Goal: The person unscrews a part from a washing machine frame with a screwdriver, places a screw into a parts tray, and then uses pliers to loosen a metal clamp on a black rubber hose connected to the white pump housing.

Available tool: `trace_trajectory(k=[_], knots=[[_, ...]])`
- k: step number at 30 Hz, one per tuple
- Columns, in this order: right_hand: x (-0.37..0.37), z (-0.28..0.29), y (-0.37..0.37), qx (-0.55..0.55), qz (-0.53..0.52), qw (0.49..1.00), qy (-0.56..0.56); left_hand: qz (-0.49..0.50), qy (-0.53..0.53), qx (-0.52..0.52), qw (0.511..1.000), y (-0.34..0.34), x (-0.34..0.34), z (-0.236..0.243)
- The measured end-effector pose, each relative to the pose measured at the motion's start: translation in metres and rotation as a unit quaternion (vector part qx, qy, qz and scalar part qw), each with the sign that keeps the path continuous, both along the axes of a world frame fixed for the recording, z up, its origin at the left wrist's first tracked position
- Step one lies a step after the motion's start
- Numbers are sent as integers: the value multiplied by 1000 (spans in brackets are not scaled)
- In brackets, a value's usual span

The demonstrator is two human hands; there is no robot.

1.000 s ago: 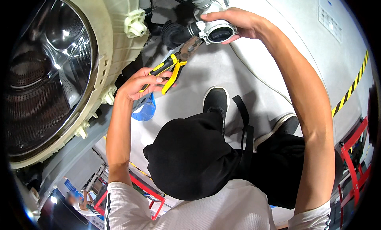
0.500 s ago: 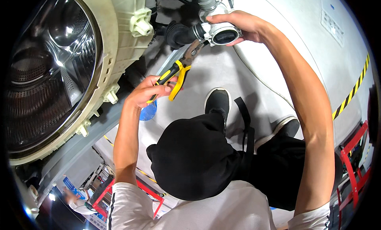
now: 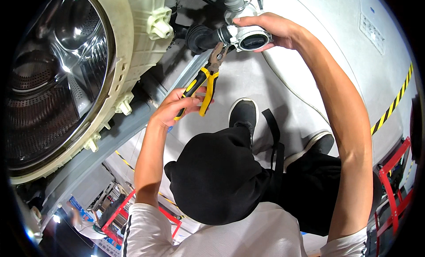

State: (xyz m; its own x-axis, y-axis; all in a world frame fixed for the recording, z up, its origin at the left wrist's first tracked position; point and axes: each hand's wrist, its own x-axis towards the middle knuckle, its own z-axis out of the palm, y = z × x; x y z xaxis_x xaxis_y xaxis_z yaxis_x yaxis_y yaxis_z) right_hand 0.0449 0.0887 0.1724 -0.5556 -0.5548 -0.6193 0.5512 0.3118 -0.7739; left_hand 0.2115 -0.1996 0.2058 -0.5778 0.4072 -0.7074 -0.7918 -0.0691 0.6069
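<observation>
My left hand (image 3: 179,107) grips yellow-and-black pliers (image 3: 208,91), their metal jaws up at the clamp (image 3: 224,34) on a black corrugated hose (image 3: 202,40); whether they bite on it I cannot tell. My right hand (image 3: 278,29) is wrapped round a white pump housing (image 3: 242,33) with a round black-centred front, thumb on its top. A grey hose (image 3: 228,0) joins the housing from above. Left of these is a cream plastic washer tub (image 3: 131,42) with a steel drum (image 3: 48,79) inside.
A grey metal frame (image 3: 97,150) runs below the tub, a pale cable (image 3: 295,90) along the floor. My black-shod feet (image 3: 242,113) are below my hands. Red metal stands (image 3: 394,181), striped floor tape (image 3: 392,97) and another person (image 3: 84,225) at lower left are around.
My left hand has moved right with the pliers, which now stand more upright at the hose clamp. My right hand and the housing have shifted slightly right and down in view.
</observation>
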Motion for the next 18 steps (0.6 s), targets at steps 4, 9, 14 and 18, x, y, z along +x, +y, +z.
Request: trace_trajectory(k=[4, 9, 14, 18], knots=[[1, 2, 0, -1, 1, 1000, 6, 33, 7, -6, 999, 15, 10, -1], [2, 3, 0, -4, -1, 1000, -10, 61, 13, -32, 998, 26, 19, -5], [6, -2, 4, -52, -45, 997, -36, 74, 11, -9, 997, 31, 26, -13], [16, -1, 5, -73, -90, 993, -39, 76, 13, 0, 997, 31, 28, -12]])
